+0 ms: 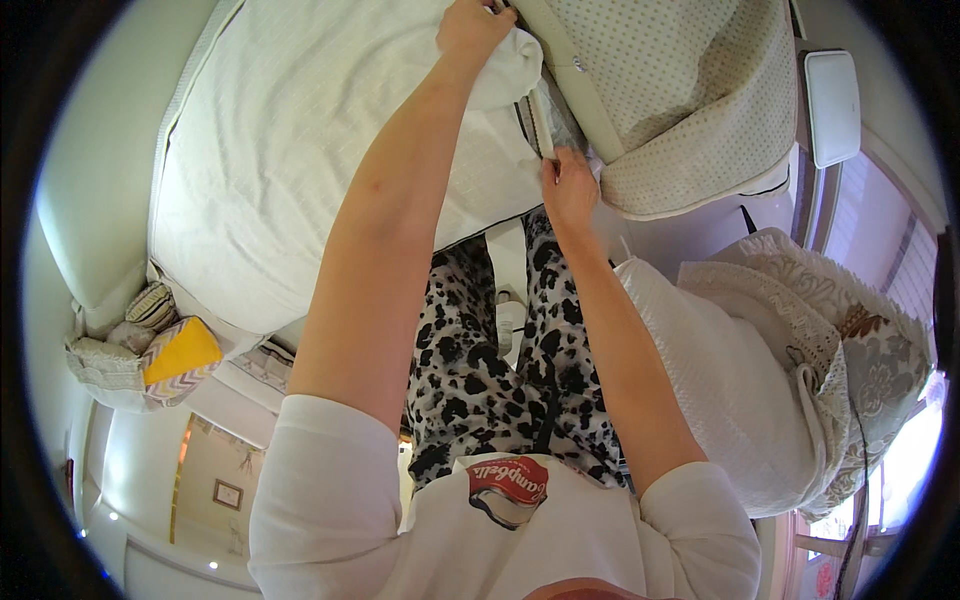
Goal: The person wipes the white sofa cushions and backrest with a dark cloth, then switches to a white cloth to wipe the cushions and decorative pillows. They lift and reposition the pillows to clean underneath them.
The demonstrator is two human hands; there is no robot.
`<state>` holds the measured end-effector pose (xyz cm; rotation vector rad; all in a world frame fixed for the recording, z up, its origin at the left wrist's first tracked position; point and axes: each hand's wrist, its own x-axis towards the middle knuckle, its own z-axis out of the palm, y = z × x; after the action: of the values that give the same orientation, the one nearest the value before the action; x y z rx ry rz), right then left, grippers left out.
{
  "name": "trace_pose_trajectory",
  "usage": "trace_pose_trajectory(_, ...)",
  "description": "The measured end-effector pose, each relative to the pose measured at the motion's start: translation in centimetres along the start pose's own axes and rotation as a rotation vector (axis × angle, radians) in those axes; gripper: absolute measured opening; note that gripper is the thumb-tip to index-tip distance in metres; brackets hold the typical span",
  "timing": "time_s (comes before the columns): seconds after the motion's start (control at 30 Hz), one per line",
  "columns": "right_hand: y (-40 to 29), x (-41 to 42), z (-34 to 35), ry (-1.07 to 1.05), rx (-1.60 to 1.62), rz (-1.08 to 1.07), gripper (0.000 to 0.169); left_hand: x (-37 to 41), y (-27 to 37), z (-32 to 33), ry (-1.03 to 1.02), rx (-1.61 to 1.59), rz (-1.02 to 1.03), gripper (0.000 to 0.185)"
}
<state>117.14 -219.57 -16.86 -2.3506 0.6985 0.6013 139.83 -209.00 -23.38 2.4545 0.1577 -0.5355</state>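
A white textured cover (300, 135) lies over a wide mattress or bed before me, its near edge trimmed with dark piping. At the top, my left hand (474, 28) is closed on the cover's folded edge, its fingertips partly hidden. Lower down, my right hand (571, 187) pinches the end of a narrow pale strip (540, 124) with a dark edge. The strip lies in the gap between the mattress and a cream upholstered panel (574, 82). Clear plastic or shiny grey material (562, 116) shows beside it.
Dotted beige fabric (675, 97) drapes over the panel at right. A large white quilted bundle (727, 390) and lace-edged, patterned textiles (870, 352) are piled nearer me. Cushions, one with a yellow part (184, 349), fill a basket or bag at left. A bottle (505, 334) stands below, between my legs.
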Motion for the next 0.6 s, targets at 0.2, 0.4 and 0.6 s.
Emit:
trace_pose_trajectory(0.2, -1.9, -1.5, -1.9, 0.177, -0.063, -0.452, 0.019, -0.2, 0.6, -2.0, -0.152, 0.222, -0.096, 0.043)
trace_pose_trajectory(0.4, 2.9, -1.5, 0.5, 0.053, -0.106, -0.089, 0.020, -0.3, -3.1, -2.0, -0.275, -0.481, -0.215, 0.032)
trace_pose_trajectory(0.6, 3.4, -2.5, -4.1, 0.282, -0.151, -0.198, 0.013, -2.9, 2.4, -4.3, -0.195, -1.173, -0.433, 0.024)
